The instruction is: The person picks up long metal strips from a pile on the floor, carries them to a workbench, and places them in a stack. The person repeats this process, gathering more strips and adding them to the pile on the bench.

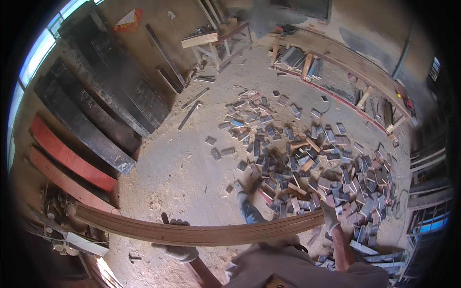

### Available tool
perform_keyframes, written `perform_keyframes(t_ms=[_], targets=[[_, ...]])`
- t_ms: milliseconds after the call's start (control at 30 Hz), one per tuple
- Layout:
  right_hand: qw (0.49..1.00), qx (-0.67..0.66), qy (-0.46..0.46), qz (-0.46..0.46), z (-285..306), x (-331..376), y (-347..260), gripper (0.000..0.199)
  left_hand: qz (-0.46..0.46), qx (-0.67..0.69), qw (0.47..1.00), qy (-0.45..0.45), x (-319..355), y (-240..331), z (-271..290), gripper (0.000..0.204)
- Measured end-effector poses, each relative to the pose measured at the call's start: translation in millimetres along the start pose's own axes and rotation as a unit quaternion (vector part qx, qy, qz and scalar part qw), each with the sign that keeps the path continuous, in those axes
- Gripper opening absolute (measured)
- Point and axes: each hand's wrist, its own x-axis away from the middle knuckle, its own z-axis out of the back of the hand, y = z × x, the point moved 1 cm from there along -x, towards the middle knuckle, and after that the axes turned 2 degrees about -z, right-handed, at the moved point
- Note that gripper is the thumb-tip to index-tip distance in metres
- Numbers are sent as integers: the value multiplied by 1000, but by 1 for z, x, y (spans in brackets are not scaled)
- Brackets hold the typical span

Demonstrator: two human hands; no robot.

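Evidently a 2-hand hold: board stack (206, 234) was above the floor (168, 168), crosswise before the torso (293, 269); L hand (181, 253) wrapped it from below, short of its left end, R hand (330, 217) clamped its right end. Best approach, imo, was layers flush, squeeze even, fwd leg (249, 210) clear of block pile (307, 163).

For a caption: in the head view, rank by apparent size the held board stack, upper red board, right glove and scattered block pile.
1. Scattered block pile
2. Held board stack
3. Upper red board
4. Right glove
Apparent size only: the stack and glove look nearer.
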Motion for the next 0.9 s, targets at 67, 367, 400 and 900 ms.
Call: perform_keyframes(t_ms=[67, 367, 400, 900], targets=[[997, 19, 12, 67, -39, -85, -11, 43, 0, -2, 1000, -7, -81, -24, -2, 104], [995, -44, -80, 49, -288, -285, -285, 44, -26, 58, 995, -83, -417, -76, 12, 79], [997, -41, -69, 12, -318, -310, -319, 45, -46, 62, 994, -78, -450, -84, 17, 80], [990, -122, 15, -72, -469, -712, -594, 55, -41, -195, 980, -27, -1049, -416, -75, 84]])
